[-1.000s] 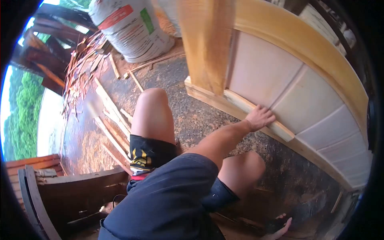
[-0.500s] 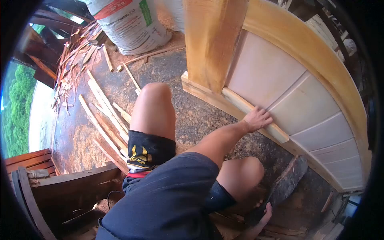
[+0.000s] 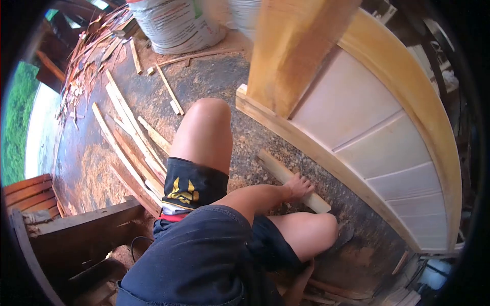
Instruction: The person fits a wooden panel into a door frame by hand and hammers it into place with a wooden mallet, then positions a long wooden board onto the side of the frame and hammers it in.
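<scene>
My left hand (image 3: 298,187) is closed over a short flat wooden strip (image 3: 275,166), low over the floor in front of my right knee. The strip lies apart from the large arched wooden panel (image 3: 352,97), which has a yellowish frame and pale inset boards. Of my right arm only the forearm (image 3: 300,285) shows, below the bent knee; that hand is hidden behind the leg. Beside the knee is a dark, blurred flat shape (image 3: 346,237), mostly covered, whose kind I cannot make out.
Long wooden strips (image 3: 127,127) lie on the sawdust-covered floor to the left. A filled white sack (image 3: 176,25) stands at the back, near a heap of wood scraps (image 3: 81,66). A curved wooden structure (image 3: 87,224) is at lower left, and a whitish container (image 3: 436,273) at lower right.
The wooden strip has come away from the panel's lower edge, moved toward my body in my left hand. My right hand and the dark flat piece have dropped mostly behind my leg.
</scene>
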{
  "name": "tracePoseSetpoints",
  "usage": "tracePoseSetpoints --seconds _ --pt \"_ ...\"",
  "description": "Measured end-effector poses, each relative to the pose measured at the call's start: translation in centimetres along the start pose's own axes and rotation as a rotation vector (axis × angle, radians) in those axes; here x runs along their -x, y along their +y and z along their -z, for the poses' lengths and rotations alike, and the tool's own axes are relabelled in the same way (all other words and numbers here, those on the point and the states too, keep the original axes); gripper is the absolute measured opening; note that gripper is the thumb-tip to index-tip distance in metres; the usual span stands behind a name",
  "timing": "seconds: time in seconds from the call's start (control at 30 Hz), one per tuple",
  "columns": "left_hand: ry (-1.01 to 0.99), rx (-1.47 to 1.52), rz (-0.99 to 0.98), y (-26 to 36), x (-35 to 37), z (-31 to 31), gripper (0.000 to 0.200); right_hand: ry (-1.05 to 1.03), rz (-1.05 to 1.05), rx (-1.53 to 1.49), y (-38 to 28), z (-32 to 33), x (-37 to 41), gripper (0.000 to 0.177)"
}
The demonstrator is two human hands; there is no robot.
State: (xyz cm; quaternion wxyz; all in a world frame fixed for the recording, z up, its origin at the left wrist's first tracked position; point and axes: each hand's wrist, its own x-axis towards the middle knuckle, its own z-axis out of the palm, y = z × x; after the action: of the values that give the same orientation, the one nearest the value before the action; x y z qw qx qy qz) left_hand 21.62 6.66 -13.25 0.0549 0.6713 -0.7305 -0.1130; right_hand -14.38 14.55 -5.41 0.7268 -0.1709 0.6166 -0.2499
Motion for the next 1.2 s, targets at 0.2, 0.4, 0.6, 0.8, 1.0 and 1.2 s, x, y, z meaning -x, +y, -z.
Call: tracePoseSetpoints --seconds 0.2,0.4,0.6,0.8,1.0,1.2 --pt "0.222 -0.06 -0.11 -1.5 -5.6 6.1 0.04 0.178 0.38 0.355 -3.6 -8.3 7.9 0.056" --pt "0.309 -0.13 -0.089 -4.8 -12.0 11.3 0.034 0.294 0.203 0.087 -9.1 -1.0 2.9 0.048" --pt "0.335 -0.095 -0.084 -5.4 -11.8 11.7 0.024 0.08 0.309 -0.173 -13.6 -4.4 3.1 0.04" --pt "0.452 -0.187 -0.149 -6.6 -12.2 8.6 0.023 0.145 0.255 0.058 -12.5 -10.7 1.7 0.045" --pt "0.444 -0.232 -0.151 -6.5 -11.9 8.3 0.024 0.111 0.177 0.376 -7.8 0.3 -0.8 0.048" --pt "0.482 -0.206 -0.148 -6.2 -11.7 9.0 0.024 0.337 0.408 -0.188 -18.5 1.3 7.3 0.034"
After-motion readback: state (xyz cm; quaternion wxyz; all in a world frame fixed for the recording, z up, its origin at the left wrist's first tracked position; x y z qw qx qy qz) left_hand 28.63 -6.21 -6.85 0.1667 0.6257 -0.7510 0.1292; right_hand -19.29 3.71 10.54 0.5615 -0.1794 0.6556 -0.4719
